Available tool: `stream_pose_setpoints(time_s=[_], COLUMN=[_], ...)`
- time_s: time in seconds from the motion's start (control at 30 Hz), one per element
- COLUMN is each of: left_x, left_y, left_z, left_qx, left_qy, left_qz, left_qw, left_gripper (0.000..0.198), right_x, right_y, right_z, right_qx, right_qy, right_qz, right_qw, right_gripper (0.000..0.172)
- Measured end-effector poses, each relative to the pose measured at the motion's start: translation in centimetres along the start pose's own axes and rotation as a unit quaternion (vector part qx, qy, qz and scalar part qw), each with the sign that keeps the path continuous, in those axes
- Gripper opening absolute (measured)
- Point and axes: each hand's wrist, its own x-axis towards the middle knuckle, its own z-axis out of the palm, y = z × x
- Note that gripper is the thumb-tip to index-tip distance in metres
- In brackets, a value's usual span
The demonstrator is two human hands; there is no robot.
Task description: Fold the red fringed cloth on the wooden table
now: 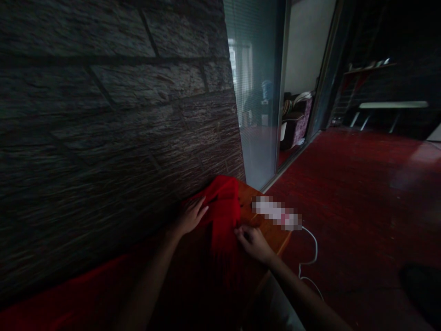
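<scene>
A red fringed scarf [225, 207] lies folded on a wooden table [246, 195], its fringe hanging toward me in dim light. My left hand [193, 215] rests on the scarf's left part with the fingers stretched out. At the scarf's right edge, my right hand [253, 241] has its fingers pinched together on the cloth. More red cloth [79, 280] stretches along the wall at the lower left, too dark to tell whether it belongs to the scarf.
A blurred-out white object [275, 212], with a white cord [316, 248], lies at the table's right end. A stone-block wall [138, 115] borders the left side. Beyond are a glass door [257, 101], a sofa [296, 119], a pale bench [392, 105] and the red floor [361, 193].
</scene>
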Motion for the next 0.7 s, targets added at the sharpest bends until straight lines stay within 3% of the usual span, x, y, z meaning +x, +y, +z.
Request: stream_pose_setpoints(time_s=[0.17,0.27,0.4,0.53,0.7], left_x=[-5.4,-9.1,-12.0,-12.4,-12.0], left_y=[3.3,6.1,8.3,8.6,9.2], left_z=[-0.8,0.2,1.7,2.1,1.6], left_qx=[-0.090,-0.184,-0.317,-0.390,-0.358], left_qy=[0.082,0.094,0.027,-0.044,-0.105], left_qz=[-0.013,-0.087,-0.207,-0.267,-0.313], left_qw=[0.992,0.975,0.925,0.880,0.873], left_gripper=[0.043,0.036,0.047,0.061,0.064], right_x=[0.1,-0.2,-2.0,-4.8,-6.4], right_y=[-0.3,-0.3,-0.3,-1.8,-4.6], right_z=[-0.3,-0.7,-1.8,-2.5,-1.3], right_qx=[-0.001,0.016,0.052,0.037,-0.035], right_qy=[0.005,0.001,-0.022,-0.071,-0.118], right_qz=[0.001,0.022,0.071,0.108,0.133], right_qw=[1.000,1.000,0.996,0.991,0.984], right_gripper=[0.040,0.041,0.040,0.037,0.026])
